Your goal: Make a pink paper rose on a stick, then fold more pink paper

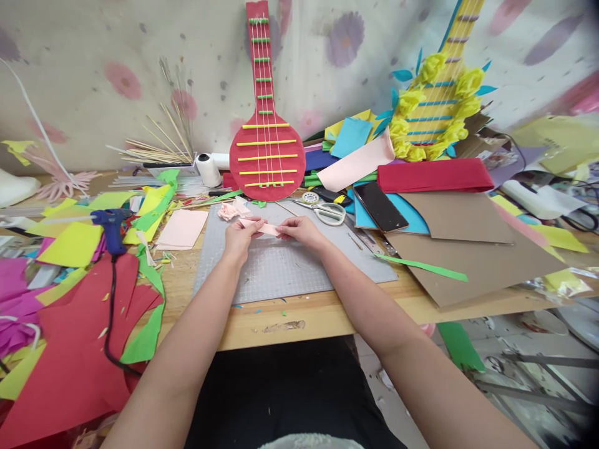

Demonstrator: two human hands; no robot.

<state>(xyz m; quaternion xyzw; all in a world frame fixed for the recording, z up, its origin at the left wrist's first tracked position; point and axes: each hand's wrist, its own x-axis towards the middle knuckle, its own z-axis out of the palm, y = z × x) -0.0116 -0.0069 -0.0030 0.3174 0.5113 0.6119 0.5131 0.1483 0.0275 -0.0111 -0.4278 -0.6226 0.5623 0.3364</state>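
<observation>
Where the tabletop (327, 325) runs bare along the near side of the gray cutting mat (304, 274), small blue and green scraps lie scattered. Left of the mat spreads a large red sheet (79, 337); to its right, a narrow green strip (423, 267) crosses brown cardboard (486, 262). Over the mat's far half, the left hand (242, 238) and right hand (303, 232) hold a pale pink strip (266, 229) between them, the fingers of each pinched on one end; whether it touches the mat I cannot tell. Pale pink pieces (182, 229) lie just left of the mat, with a blue glue gun (111, 232) beyond them on that side. On the mat's far part are a crumpled pink flower (228, 212) and scissors (330, 214); a dark phone (381, 206) lies to its right. Behind the mat, a red stringed instrument (267, 159) stands upright.
</observation>
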